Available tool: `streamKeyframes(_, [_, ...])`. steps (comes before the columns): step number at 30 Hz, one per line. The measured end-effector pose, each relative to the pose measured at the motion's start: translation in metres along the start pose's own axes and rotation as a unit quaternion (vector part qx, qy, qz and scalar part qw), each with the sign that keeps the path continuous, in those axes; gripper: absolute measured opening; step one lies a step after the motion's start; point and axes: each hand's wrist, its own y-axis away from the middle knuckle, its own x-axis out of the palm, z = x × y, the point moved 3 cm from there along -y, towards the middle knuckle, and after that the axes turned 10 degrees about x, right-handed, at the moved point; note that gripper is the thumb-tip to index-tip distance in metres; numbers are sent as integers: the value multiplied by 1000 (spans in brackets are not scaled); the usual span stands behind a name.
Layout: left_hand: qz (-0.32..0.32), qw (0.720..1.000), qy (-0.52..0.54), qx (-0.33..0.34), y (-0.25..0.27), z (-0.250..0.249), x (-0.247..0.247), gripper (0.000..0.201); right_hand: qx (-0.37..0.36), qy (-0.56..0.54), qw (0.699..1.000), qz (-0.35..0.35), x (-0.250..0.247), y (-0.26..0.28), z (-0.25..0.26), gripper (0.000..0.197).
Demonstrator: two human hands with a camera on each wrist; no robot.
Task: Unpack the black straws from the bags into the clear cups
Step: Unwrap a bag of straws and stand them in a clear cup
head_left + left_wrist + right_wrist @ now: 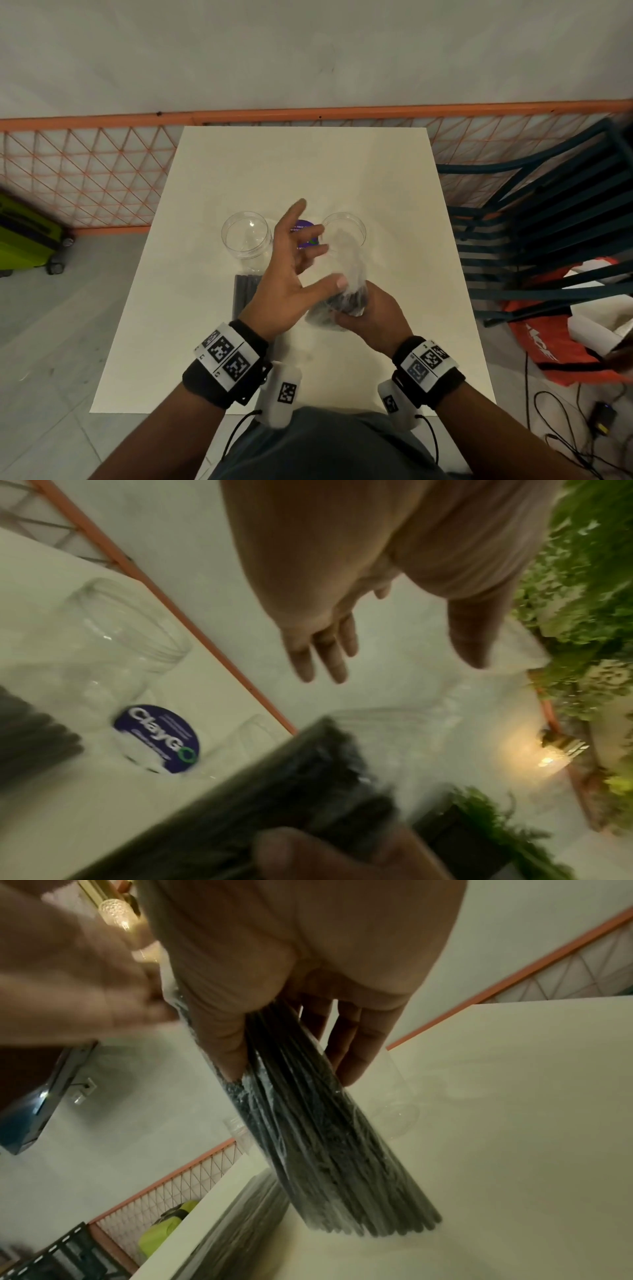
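Here, two clear cups (pixel 247 236), two straw bags (pixel 346 298), right hand (pixel 371 317) gripping one, left hand (pixel 291 270) spread

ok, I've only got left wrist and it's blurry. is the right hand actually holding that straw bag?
Observer: Yes. In right wrist view the right hand grips the bag of black straws, with the thumb on one side and the fingers on the other.
Operator: Cups? I see one clearly.
Observer: Head view shows two, both upright on the table: the left cup and the right cup. Neither has straws in it.
Operator: And the left hand, is it on the bag?
Observer: In head view the left hand is open and only its thumb lies against the bag's clear top.
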Motion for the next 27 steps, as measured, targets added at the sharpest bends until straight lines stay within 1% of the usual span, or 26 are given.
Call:
streamKeyframes(1, [22,998,-40,-32,1,10,-5,109,-8,-20,1000,0,-1,0,0,39])
streamKeyframes(2, [60,992,-89,-73,5,19,-8,112,-19,-34,999,1,-2,1,0,40])
streamKeyframes(3, [100,980,-133,-110,10,28,-9,110,-27,-40,999,3,-2,2,1,41])
streamKeyframes(4, [125,971,-161,-127,15,36,-8,100,-30,-45,999,6,-1,2,2,43])
streamKeyframes(5, [127,968,-177,-127,19,43,-9,84,-30,-50,998,10,0,1,1,46])
streamKeyframes(6, [115,969,-186,-117,22,48,-9,70,-28,-57,998,13,1,1,0,48])
streamKeyframes(7, [94,971,-195,-104,24,52,-10,60,-25,-65,997,14,1,1,-1,48])
streamKeyframes(10, [27,973,-220,-64,27,56,-14,41,-28,-80,996,10,1,2,-4,50])
streamKeyframes(13, [0,977,-205,-59,29,57,-11,26,-30,-45,998,20,4,2,-5,56])
streamKeyframes(15, [4,980,-187,-67,31,63,-9,28,-28,-13,999,28,5,1,-4,56])
streamKeyframes(17, [27,980,-179,-86,33,73,-7,34,-34,-9,999,18,2,0,-3,57])
streamKeyframes(18, [45,976,-191,-98,34,79,-7,36,-35,-19,999,9,0,-1,-3,56])
streamKeyframes(20, [77,954,-269,-111,38,87,-7,40,-23,-47,999,6,-3,-1,-5,51])
streamKeyframes(21, [85,942,-305,-109,39,88,-8,47,-19,-51,998,8,-3,-1,-6,47])
streamKeyframes(22, [85,940,-312,-104,41,88,-9,59,-18,-47,999,11,-3,-2,-8,43])
streamKeyframes(23, [75,948,-293,-98,42,85,-10,71,-15,-40,999,17,-2,-2,-10,40])
streamKeyframes(24, [51,959,-264,-88,42,81,-11,75,-10,-38,999,23,-2,-2,-13,37])
streamKeyframes(25, [21,967,-245,-69,41,75,-11,70,-4,-39,999,27,-1,-1,-14,36])
streamKeyframes(27, [-21,971,-236,-29,37,65,-11,43,-9,-34,999,28,-3,2,-15,42])
